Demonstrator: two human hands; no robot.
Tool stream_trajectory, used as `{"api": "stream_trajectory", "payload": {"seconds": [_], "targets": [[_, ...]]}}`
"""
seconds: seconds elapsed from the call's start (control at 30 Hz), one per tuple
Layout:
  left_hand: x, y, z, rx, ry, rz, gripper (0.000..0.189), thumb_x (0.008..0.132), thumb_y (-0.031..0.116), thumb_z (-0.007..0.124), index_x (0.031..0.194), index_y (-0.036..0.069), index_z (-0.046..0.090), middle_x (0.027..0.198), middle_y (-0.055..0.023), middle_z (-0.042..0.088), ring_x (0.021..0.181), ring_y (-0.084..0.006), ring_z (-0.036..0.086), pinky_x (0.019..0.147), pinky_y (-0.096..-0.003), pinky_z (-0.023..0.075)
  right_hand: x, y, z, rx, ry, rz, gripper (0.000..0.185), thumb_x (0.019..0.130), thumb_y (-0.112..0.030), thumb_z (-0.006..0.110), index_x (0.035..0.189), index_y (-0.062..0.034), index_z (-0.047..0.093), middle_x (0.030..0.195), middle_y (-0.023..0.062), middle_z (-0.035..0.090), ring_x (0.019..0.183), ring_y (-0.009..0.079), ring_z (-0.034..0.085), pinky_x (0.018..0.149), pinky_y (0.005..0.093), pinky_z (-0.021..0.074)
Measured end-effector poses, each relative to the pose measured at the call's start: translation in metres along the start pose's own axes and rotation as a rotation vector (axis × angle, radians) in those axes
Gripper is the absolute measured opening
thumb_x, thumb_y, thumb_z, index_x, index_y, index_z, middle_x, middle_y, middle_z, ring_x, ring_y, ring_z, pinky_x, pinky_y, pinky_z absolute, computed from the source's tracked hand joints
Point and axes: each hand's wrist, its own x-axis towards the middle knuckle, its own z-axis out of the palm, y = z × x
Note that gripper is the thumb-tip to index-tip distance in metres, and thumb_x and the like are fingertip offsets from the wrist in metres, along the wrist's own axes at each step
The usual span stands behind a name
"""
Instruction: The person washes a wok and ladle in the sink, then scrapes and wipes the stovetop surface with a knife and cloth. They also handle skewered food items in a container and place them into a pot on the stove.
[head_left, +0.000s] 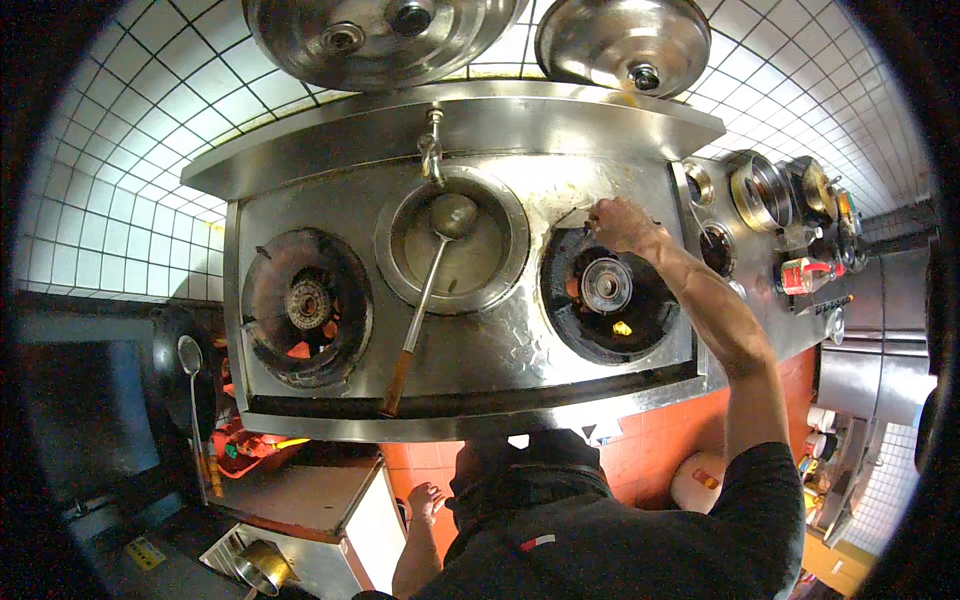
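Observation:
My right hand reaches over the far rim of the right wok burner, fingers bent downward. Whether it pinches something small there is hidden. Inside that burner lies a small yellow scrap beside the round burner head. My left hand hangs low beside my body near a side counter, fingers loosely curled and nothing visible in them. A long ladle lies across the round water well, its bowl within the well and its wooden handle end on the stove's front edge.
A left wok burner sits in the steel range top. A tap stands behind the well. Large metal lids lean at the back wall. Metal pots and a red-labelled bottle crowd the right counter. Another ladle stands at left.

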Motion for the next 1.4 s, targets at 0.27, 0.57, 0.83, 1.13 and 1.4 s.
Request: {"api": "stream_trajectory", "payload": {"seconds": [0.27,0.57,0.83,1.13,1.4], "targets": [[-0.005,0.006,0.012,-0.161,0.164,-0.031,0.015,0.093,0.017,0.052,0.084,0.006,0.053,0.072,-0.0076,0.05,0.06,-0.0203,0.053,0.054,-0.0341,0.0501,0.016,-0.002,0.018,-0.214,-0.172,-0.084,0.024,0.09,-0.016,0.053,0.101,-0.0064,0.072,0.088,0.0236,0.07,0.086,0.04,0.069,0.077,0.05,0.0549],[0.014,0.01,-0.018,-0.402,0.027,-0.098,0.019,0.097,0.014,0.047,0.079,0.01,0.043,0.064,-0.0008,0.035,0.051,-0.0148,0.041,0.047,-0.0292,0.0399,0.077,-0.004,0.063,0.219,0.186,0.057,0.019,0.086,-0.011,0.054,0.102,-0.002,0.06,0.088,0.0269,0.069,0.083,0.0468,0.068,0.071,0.0545,0.0546],[0.013,0.028,-0.02,0.049,0.301,-0.1,0.029,0.099,0.022,0.055,0.122,0.003,0.055,0.107,-0.0161,0.062,0.095,-0.0274,0.065,0.082,-0.0428,0.0587,0.073,0.005,0.069,-0.054,-0.119,-0.071,0.025,0.086,-0.016,0.056,0.1,0.0036,0.063,0.089,0.0255,0.069,0.085,0.0467,0.068,0.075,0.054,0.0554],[0.028,0.038,-0.035,-0.678,-0.506,-0.112,0.026,0.098,0.021,0.054,0.114,0.001,0.055,0.103,-0.0129,0.062,0.091,-0.0271,0.065,0.082,-0.0428,0.0582,0.083,-0.016,0.058,0.07,-0.039,0.171,0.024,0.087,-0.018,0.056,0.102,-0.0005,0.064,0.1,0.0294,0.068,0.096,0.0478,0.066,0.083,0.0544,0.0534],[0.01,0.056,-0.004,-0.206,0.034,0.09,0.011,0.096,0.017,0.059,0.096,0.007,0.056,0.068,0.0009,0.041,0.054,-0.0125,0.042,0.044,-0.0258,0.0354,0.123,-0.032,0.066,0.289,0.16,0.316,0.028,0.088,-0.016,0.054,0.108,0.0028,0.058,0.1,0.0314,0.067,0.097,0.0486,0.066,0.085,0.056,0.0524]]}}
